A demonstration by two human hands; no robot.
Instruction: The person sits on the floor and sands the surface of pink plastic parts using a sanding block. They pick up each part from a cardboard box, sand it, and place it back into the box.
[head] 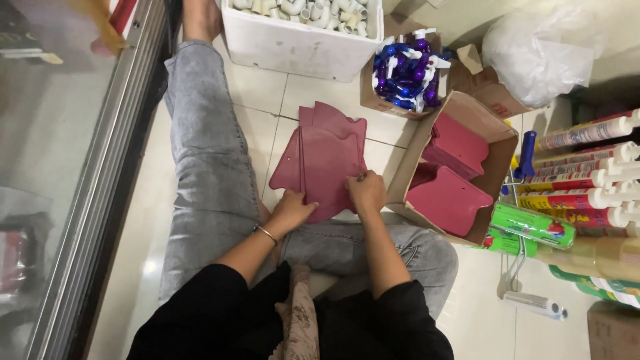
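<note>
Black sleeves point(220, 300) are framing both hands. Left hand point(291, 210) is pressing spread fingers on the red sheet stack point(327, 157) lying on the floor; right hand point(366, 190) is pinching its lower edge. Risk: loosely fanned sheets are likely sliding apart on the smooth tiles point(257, 87).

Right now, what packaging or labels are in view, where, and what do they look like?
White foam box: top centre, rectangular, holds pale pipe fittings.
Small carton: right of it, brown, full of blue and purple spray heads.
Open carton: right of the hands, brown, holds red sheets.
Plastic bag: top right, white, bulging.
Labelled tubes: right edge, lying stacked, red, yellow and white labels.
Green tubes: below them, green labels.
</note>
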